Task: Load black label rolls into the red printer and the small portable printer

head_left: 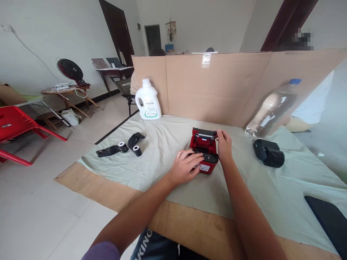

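Note:
A small red and black receipt printer (208, 136) sits on the cloth in front of me, its lid raised and its inner compartment exposed. My left hand (186, 165) lies over the printer's front left side, fingers stretched across the black front part. At the lid's right corner, my right hand (224, 145) is closed, thumb and fingers against the edge. The left fingers partly hide a white label (204, 167) on the front face. Left of the printer are two small black rolls with white ends, one roll (137, 150) apart from a black strip (108, 151).
A curved black piece (135, 139) lies by the rolls. Behind stand a white detergent jug (149, 103) and a cardboard panel (206, 90). At right are a leaning clear bottle (273, 108), a black device (268, 153) and a dark flat tablet-like object (326, 216).

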